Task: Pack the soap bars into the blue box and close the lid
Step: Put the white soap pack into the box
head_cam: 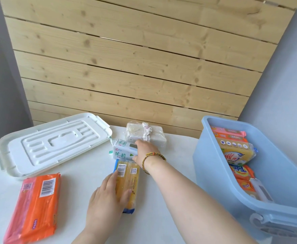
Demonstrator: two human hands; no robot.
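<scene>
The blue box (219,166) stands open at the right with several wrapped soap bars inside. Its white lid (44,147) lies flat at the left. On the white table, my left hand (107,196) grips the side of a yellow soap bar (129,180) lying lengthwise. Just beyond it, my right hand (146,152) closes around the right end of a white-and-green soap bar (122,150). A clear-wrapped white soap pack (146,134) sits behind that. An orange soap pack (37,206) lies at the front left, untouched.
A wooden slat wall (135,59) rises right behind the table (82,173). The box's latch handle (260,224) juts toward me at the lower right. A braided bracelet (151,157) circles my right wrist.
</scene>
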